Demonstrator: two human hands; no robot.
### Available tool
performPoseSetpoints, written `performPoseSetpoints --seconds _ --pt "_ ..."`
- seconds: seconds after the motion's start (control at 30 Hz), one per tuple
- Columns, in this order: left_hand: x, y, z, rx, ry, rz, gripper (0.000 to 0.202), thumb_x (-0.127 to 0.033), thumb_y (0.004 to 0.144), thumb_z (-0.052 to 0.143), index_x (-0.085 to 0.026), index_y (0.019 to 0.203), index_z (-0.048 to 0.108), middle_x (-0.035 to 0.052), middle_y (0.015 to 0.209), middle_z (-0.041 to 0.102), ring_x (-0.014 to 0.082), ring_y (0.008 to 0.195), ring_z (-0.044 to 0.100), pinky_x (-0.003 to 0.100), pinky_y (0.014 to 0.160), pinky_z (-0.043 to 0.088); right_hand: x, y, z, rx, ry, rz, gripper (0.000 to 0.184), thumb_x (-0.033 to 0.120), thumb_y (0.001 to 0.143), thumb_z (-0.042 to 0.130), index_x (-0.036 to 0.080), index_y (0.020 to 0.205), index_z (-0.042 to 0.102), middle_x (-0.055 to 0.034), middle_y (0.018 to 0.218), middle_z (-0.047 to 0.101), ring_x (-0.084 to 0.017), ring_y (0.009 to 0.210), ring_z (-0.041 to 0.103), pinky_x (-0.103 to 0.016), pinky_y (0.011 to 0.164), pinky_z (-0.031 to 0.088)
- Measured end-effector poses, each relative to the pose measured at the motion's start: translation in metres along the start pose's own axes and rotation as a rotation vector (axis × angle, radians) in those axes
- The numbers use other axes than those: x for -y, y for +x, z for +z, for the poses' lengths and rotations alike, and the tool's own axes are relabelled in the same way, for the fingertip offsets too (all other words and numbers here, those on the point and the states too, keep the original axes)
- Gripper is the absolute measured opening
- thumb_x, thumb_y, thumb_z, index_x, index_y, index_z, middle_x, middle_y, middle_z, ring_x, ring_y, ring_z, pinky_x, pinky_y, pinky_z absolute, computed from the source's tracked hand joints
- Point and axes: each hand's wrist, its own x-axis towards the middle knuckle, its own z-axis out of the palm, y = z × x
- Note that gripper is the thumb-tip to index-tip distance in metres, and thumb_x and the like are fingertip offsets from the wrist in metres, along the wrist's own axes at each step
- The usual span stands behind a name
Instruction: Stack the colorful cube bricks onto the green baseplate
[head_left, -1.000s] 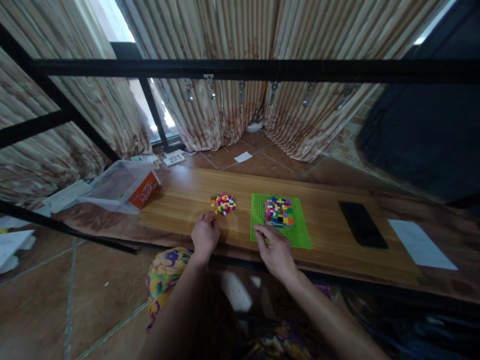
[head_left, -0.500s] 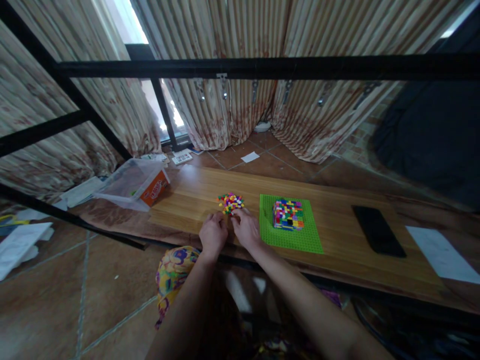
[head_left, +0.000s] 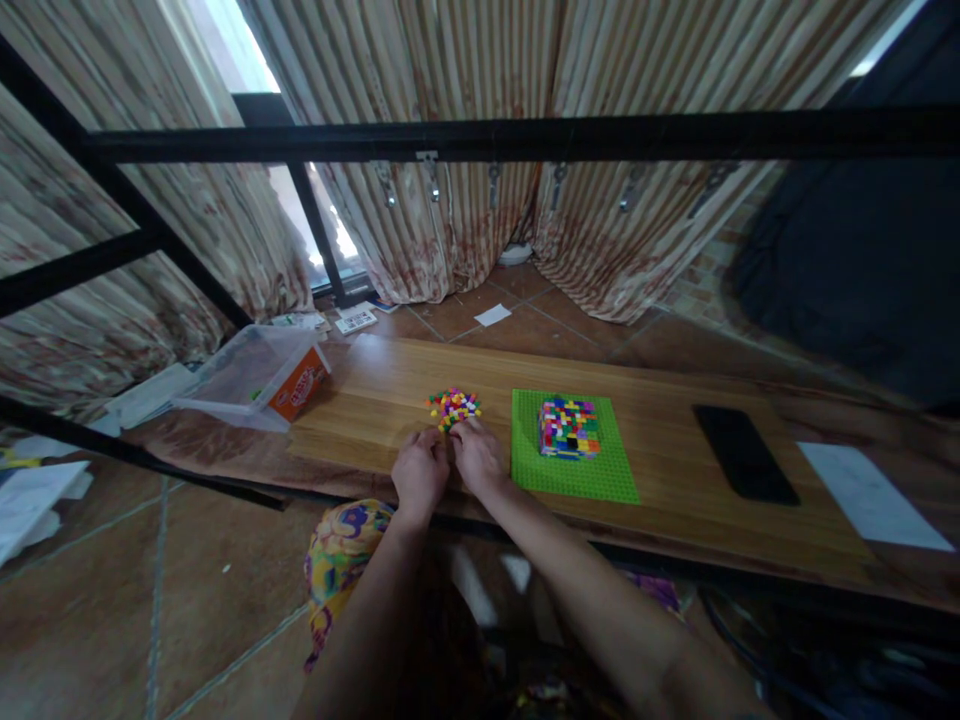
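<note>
My left hand (head_left: 419,468) rests at the near side of the wooden board, its fingers curled together. Close beside it, my right hand (head_left: 478,455) is at the near edge of a pile of small multicoloured toy bricks (head_left: 455,405), fingers bent and pressed together. Whatever either hand pinches is too small or hidden to make out. To the right lies a green studded baseplate (head_left: 576,480). On it stands a block-shaped build of many-coloured bricks (head_left: 568,428), apart from both hands.
A clear plastic bin (head_left: 251,370) with an orange label stands left of the wooden board (head_left: 375,400). A black phone-like slab (head_left: 745,453) and a white paper sheet (head_left: 874,495) lie at the right. A black metal bar (head_left: 480,138) crosses above the board.
My right hand has drawn slightly nearer my left hand at the pile's near edge. The whole view has shifted a little, so the scene sits further left.
</note>
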Motion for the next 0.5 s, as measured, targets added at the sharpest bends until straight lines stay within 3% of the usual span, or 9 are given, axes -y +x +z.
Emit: performPoseSetpoints --seconds 0.5 --pt "0.0 0.0 0.0 -0.001 0.01 0.01 0.03 -0.023 0.088 0.046 -0.021 0.111 0.065 0.0077 0.105 0.067 0.0209 0.093 0.064 0.029 0.076 0.046 -0.019 -0.073 -0.027 -0.109 0.234 -0.025 0.015 0.018 0.091 0.047 0.023 0.087 0.061 -0.0027 0.083 0.061 -0.018 0.083 0.058 -0.029 0.076 0.045"
